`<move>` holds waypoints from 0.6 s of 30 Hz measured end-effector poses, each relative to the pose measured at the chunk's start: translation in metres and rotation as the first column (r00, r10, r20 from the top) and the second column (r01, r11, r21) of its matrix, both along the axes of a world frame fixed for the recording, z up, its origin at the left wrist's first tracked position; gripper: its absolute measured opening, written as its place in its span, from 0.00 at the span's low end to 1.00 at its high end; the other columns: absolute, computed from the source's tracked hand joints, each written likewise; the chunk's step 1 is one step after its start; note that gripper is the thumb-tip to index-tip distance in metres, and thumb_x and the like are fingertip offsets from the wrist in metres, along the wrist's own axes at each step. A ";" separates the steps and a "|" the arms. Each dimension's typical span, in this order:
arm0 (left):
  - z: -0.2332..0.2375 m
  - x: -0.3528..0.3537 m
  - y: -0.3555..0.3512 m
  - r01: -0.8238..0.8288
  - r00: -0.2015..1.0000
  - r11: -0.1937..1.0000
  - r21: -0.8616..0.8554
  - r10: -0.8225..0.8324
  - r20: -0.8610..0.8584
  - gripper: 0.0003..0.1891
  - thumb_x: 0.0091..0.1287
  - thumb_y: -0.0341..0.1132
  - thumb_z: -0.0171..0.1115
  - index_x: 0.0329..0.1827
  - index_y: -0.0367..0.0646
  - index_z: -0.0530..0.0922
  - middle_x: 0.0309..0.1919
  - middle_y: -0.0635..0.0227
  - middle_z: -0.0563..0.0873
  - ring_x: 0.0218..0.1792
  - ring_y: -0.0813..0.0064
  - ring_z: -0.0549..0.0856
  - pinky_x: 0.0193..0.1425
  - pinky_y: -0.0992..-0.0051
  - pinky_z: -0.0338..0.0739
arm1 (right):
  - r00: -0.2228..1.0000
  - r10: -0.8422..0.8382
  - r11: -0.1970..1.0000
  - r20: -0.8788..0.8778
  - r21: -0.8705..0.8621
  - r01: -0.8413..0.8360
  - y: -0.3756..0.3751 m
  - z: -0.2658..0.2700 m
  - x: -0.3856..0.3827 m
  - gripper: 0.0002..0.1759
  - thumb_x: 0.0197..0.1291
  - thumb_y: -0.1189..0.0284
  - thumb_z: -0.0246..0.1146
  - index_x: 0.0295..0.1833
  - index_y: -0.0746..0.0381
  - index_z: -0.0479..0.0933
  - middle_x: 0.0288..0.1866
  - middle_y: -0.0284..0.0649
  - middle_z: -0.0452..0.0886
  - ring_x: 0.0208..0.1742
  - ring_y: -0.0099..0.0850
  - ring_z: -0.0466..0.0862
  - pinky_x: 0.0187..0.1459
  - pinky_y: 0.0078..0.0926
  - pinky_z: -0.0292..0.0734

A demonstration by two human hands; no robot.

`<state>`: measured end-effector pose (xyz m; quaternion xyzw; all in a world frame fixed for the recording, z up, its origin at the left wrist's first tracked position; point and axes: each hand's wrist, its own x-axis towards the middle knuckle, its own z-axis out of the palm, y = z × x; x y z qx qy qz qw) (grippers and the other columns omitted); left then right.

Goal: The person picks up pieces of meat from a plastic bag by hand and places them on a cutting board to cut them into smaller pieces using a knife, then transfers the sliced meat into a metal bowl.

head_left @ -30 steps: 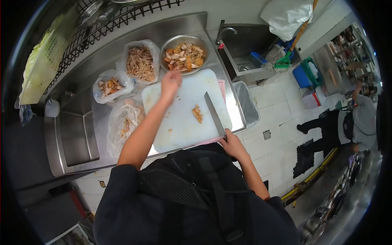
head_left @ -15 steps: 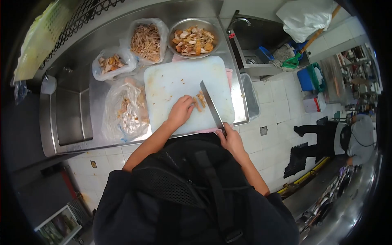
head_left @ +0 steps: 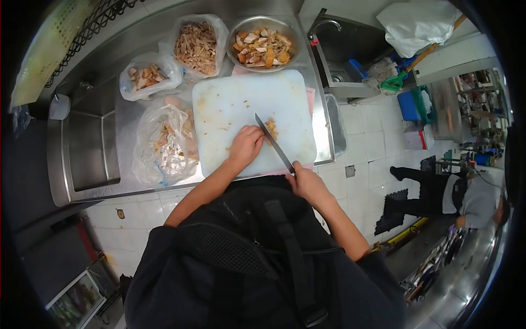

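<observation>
My right hand (head_left: 308, 183) grips the handle of a long kitchen knife (head_left: 276, 145), its blade pointing up and left across the white cutting board (head_left: 219, 101). On the board, my left hand (head_left: 247, 145) has its fingers curled and pressed down beside the blade, over a strip of cooked meat mostly hidden under the fingertips. Cut pieces of meat (head_left: 272, 127) lie just right of the blade. Small brown crumbs are scattered over the board's upper part.
Behind the board stand a metal bowl of chopped meat (head_left: 234, 34) and a plastic bag of shredded meat (head_left: 195, 49). Two more bags, a smaller bag (head_left: 147, 77) and a large clear bag (head_left: 164, 145), lie left, near a sink (head_left: 94, 148). Another person (head_left: 446, 194) stands far right.
The knife has swung left, its blade now close against my left fingertips. The meat strips that lay between fingers and blade are now covered or right of the blade. The view has shifted slightly.
</observation>
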<state>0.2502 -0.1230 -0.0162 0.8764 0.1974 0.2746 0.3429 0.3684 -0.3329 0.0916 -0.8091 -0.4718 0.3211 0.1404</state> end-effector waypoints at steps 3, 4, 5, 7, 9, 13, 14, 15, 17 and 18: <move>0.003 -0.001 0.001 0.008 0.999 1.000 -0.005 -0.008 -0.040 0.05 0.63 0.23 0.67 0.40 0.39 0.85 0.41 0.61 0.86 0.47 0.55 0.83 0.52 0.61 0.80 | 1.000 -0.005 0.999 0.030 -0.054 0.007 0.008 -0.007 -0.008 0.13 0.72 0.68 0.63 0.50 0.67 0.71 0.32 0.60 0.85 0.37 0.61 0.86 0.39 0.59 0.80; 0.004 -0.001 0.002 0.011 0.998 1.000 -0.005 -0.011 -0.059 0.05 0.63 0.23 0.67 0.40 0.40 0.86 0.41 0.63 0.86 0.47 0.56 0.83 0.52 0.61 0.80 | 0.999 0.008 1.000 0.042 -0.019 -0.008 0.010 -0.018 -0.009 0.13 0.72 0.69 0.63 0.50 0.67 0.71 0.32 0.60 0.85 0.38 0.61 0.87 0.40 0.58 0.80; 0.004 -0.001 0.003 0.014 0.998 1.000 -0.003 -0.014 -0.060 0.05 0.63 0.23 0.67 0.40 0.40 0.86 0.41 0.63 0.86 0.47 0.56 0.83 0.52 0.61 0.80 | 0.998 0.024 1.000 0.060 0.019 -0.025 0.013 -0.028 -0.009 0.13 0.72 0.69 0.62 0.50 0.67 0.71 0.33 0.60 0.85 0.39 0.61 0.87 0.40 0.58 0.81; 0.004 -0.001 0.004 0.020 0.996 1.000 -0.024 -0.021 -0.082 0.06 0.62 0.23 0.68 0.41 0.37 0.86 0.40 0.59 0.86 0.46 0.53 0.84 0.51 0.59 0.80 | 0.997 0.009 0.999 0.072 0.048 -0.012 0.019 -0.040 -0.011 0.13 0.72 0.69 0.62 0.51 0.67 0.72 0.33 0.60 0.86 0.39 0.60 0.87 0.41 0.58 0.81; 0.004 0.000 0.004 0.015 0.995 1.000 -0.022 -0.017 -0.096 0.05 0.62 0.23 0.69 0.41 0.37 0.86 0.40 0.59 0.86 0.47 0.53 0.84 0.51 0.59 0.80 | 0.996 -0.006 0.997 0.094 0.082 -0.002 0.034 -0.046 -0.009 0.13 0.72 0.70 0.62 0.52 0.68 0.72 0.34 0.60 0.86 0.39 0.60 0.88 0.41 0.58 0.81; 0.000 -0.002 0.004 0.027 0.998 1.000 -0.002 -0.027 -0.055 0.05 0.63 0.23 0.68 0.41 0.38 0.85 0.43 0.61 0.87 0.48 0.53 0.84 0.54 0.59 0.80 | 0.997 -0.049 0.991 0.062 0.130 0.041 0.073 -0.052 0.000 0.19 0.70 0.67 0.65 0.58 0.68 0.73 0.38 0.60 0.87 0.41 0.59 0.87 0.44 0.56 0.82; 0.001 -0.004 0.003 0.035 0.999 0.999 0.015 -0.034 -0.042 0.05 0.63 0.23 0.68 0.41 0.38 0.85 0.43 0.61 0.87 0.48 0.53 0.84 0.54 0.59 0.80 | 0.997 -0.069 0.984 0.039 0.164 0.062 0.076 -0.055 0.004 0.21 0.69 0.66 0.67 0.59 0.68 0.74 0.39 0.59 0.87 0.41 0.59 0.87 0.44 0.54 0.82; 0.002 -0.008 0.002 0.041 0.998 0.999 0.003 -0.041 -0.054 0.08 0.62 0.23 0.69 0.44 0.37 0.85 0.45 0.60 0.87 0.50 0.52 0.84 0.56 0.59 0.80 | 0.996 -0.075 0.982 0.053 0.178 0.064 0.075 -0.054 0.010 0.21 0.69 0.66 0.67 0.59 0.68 0.74 0.39 0.59 0.87 0.41 0.59 0.87 0.44 0.54 0.82; 0.005 -0.006 0.005 0.039 0.998 0.999 -0.009 -0.040 -0.052 0.11 0.62 0.23 0.70 0.47 0.37 0.84 0.47 0.59 0.87 0.52 0.51 0.84 0.57 0.58 0.80 | 0.930 -0.103 0.916 -0.352 0.330 0.226 0.053 -0.053 0.022 0.18 0.70 0.63 0.69 0.51 0.67 0.75 0.26 0.43 0.80 0.21 0.35 0.82 0.26 0.36 0.79; 0.007 -0.007 0.007 0.046 0.991 0.998 -0.053 -0.052 -0.124 0.16 0.61 0.23 0.71 0.52 0.36 0.82 0.52 0.57 0.85 0.55 0.51 0.82 0.60 0.58 0.79 | 0.888 -0.184 0.906 -0.421 0.279 0.320 0.037 -0.063 0.027 0.17 0.68 0.66 0.71 0.53 0.65 0.78 0.29 0.47 0.82 0.29 0.37 0.84 0.35 0.36 0.82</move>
